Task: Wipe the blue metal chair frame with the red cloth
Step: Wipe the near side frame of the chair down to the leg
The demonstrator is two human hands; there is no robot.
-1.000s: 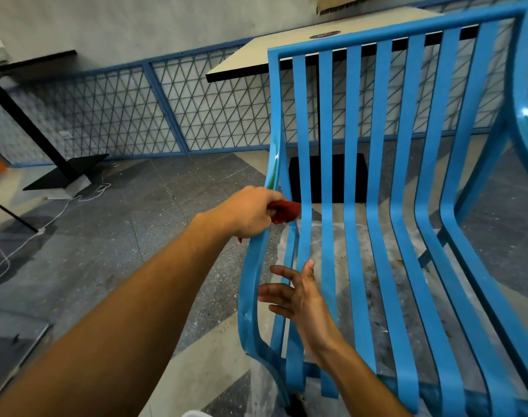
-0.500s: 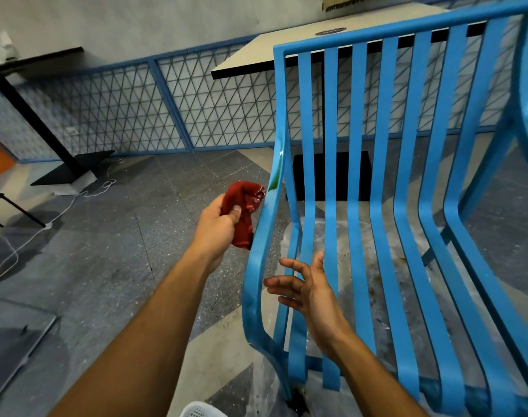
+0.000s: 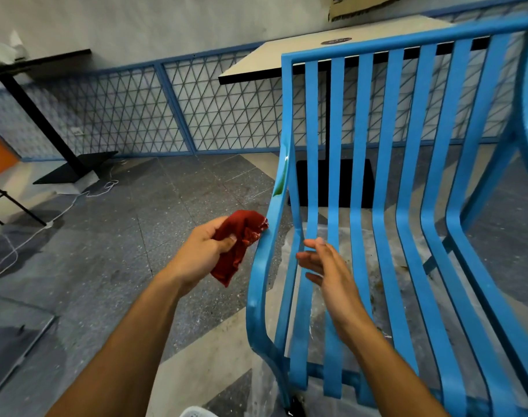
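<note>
While only the head camera covers this, it shows both my hands and most of the chair.

Head view. The blue metal chair frame [image 3: 264, 266] fills the right side, with the back slats upright and the seat slats curving down toward me. The red cloth [image 3: 247, 224] sits just outside the frame's left side rail. Its upper corner touches the rail's outer edge and the rest hangs loose below my fist.

Handling, my judgement: the cloth is soft, light and limp. It is best held as a wad in the palm, with one fold left free to wrap round the rail. The frame looks stiff and smoothly painted (probably slick where damp). It should not shift under a wipe, though bracing a slat seems sensible. A green smear [image 3: 282, 179] sits higher on the same rail, above the cloth, and is likely the spot to work.

Left hand [image 3: 205, 251]: outside the frame, forearm reaching in from the lower left. The fingers are curled round the bunched cloth and the thumb is pressed across it.

Right hand [image 3: 331, 275]: inside the frame, over the seat slats just beside the left rail. The fingers are extended and loosely spread, holding nothing. Whether it touches a slat, I cannot tell.
</note>
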